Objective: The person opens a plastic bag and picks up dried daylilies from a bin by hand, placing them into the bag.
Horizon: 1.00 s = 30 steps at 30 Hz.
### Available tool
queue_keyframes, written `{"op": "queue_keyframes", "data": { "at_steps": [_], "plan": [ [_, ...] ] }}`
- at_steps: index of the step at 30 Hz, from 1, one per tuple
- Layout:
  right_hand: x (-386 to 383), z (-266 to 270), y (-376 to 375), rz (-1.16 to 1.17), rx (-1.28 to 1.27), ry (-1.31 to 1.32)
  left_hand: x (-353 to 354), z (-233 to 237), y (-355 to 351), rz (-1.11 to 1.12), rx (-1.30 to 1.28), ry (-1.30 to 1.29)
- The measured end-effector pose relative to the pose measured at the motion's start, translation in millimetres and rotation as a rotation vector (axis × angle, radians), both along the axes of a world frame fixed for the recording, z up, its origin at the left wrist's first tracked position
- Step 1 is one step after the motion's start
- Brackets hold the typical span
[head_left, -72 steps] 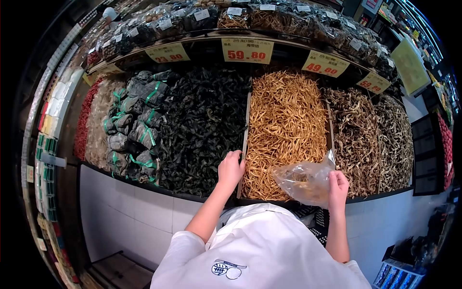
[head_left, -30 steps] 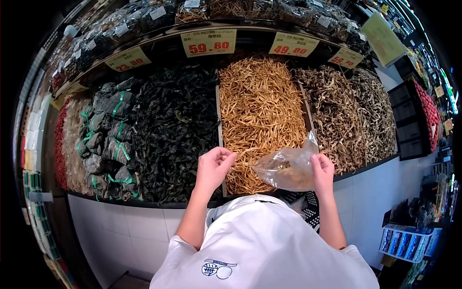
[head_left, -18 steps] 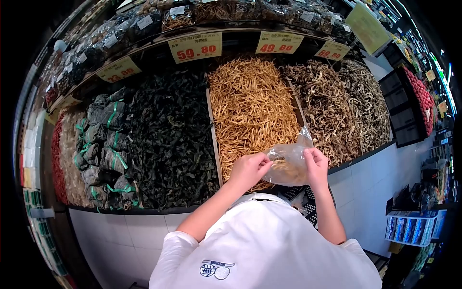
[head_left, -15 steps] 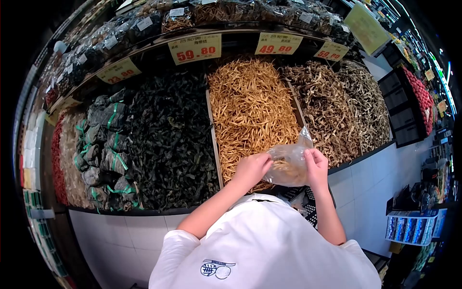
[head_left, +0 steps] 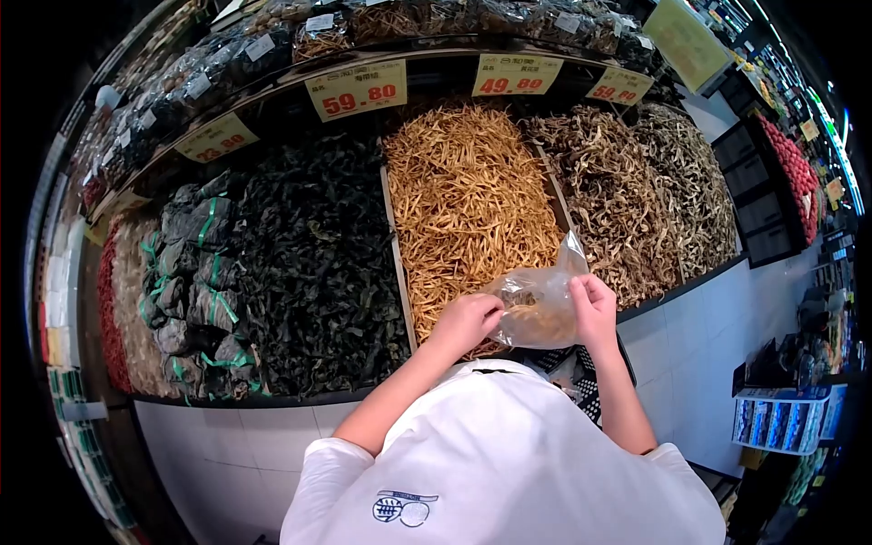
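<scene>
A clear plastic bag is stretched between my two hands in front of my chest, its loose top sticking up at the right. My left hand pinches its left side with fingers together. On the right side, my right hand grips the film between thumb and fingers. Golden-brown colour shows through the bag. Behind it lies a bin heaped with thin golden dried strips, whose near end the bag partly covers.
Dark dried seaweed and bundles tied with green ribbon fill the left bins. Brown dried strips lie to the right. Yellow price signs hang along a shelf of packaged goods. A blue-and-white rack stands at right.
The view has shifted slightly, so the bins and signs sit a little further left. Both hands keep their hold on the bag, and its film has changed shape a little.
</scene>
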State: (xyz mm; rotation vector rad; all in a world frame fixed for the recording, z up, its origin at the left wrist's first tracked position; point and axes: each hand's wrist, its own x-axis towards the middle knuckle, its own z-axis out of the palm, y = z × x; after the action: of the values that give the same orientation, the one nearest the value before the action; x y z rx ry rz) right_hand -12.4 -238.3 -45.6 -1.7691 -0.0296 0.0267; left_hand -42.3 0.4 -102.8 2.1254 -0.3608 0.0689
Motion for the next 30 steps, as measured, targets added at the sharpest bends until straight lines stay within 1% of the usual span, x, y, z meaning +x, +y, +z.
{"op": "queue_keyframes", "data": {
  "at_steps": [5, 6, 8, 9, 10, 12, 14, 17, 20, 22, 25, 26, 29, 30],
  "plan": [
    [8, 9, -5, -0.012, -0.011, 0.006, 4, 4, 3, 0.114, 0.041, 0.044],
    [10, 8, -6, -0.014, -0.011, 0.011, 6, 3, 0, 0.112, 0.042, 0.049],
    [15, 6, -8, -0.001, 0.001, -0.004, 9, 8, -4, 0.06, 0.025, -0.035],
    [18, 6, -8, 0.0, 0.003, 0.001, 6, 11, -6, 0.023, 0.024, 0.031],
    [20, 7, -8, -0.004, 0.016, -0.004, 5, 13, -9, 0.022, 0.026, 0.037],
    [26, 11, -9, -0.011, 0.034, -0.006, 4, 15, -15, 0.005, -0.03, -0.112],
    [35, 17, -12, -0.04, 0.087, -0.023, 3, 23, -12, -0.022, -0.04, -0.068],
    [51, 24, -20, -0.082, 0.072, -0.079, -1, 31, -7, 0.05, -0.115, -0.159],
    [69, 29, -34, -0.101, 0.061, -0.126, -8, 29, -1, 0.043, -0.147, -0.079],
    [79, 36, -41, -0.122, 0.065, -0.195, -12, 27, -3, 0.025, -0.123, -0.104],
    [90, 45, -55, -0.15, 0.048, -0.229, -15, 30, -13, -0.17, -0.003, -0.101],
    [90, 50, -58, -0.172, 0.055, -0.241, -13, 27, -20, -0.175, 0.002, -0.099],
    [88, 71, -68, -0.232, 0.1, -0.222, -4, 12, -38, -0.394, 0.058, -0.066],
    [88, 77, -71, -0.238, 0.101, -0.223, 0, 7, -46, -0.401, 0.06, -0.067]
  ]
}}
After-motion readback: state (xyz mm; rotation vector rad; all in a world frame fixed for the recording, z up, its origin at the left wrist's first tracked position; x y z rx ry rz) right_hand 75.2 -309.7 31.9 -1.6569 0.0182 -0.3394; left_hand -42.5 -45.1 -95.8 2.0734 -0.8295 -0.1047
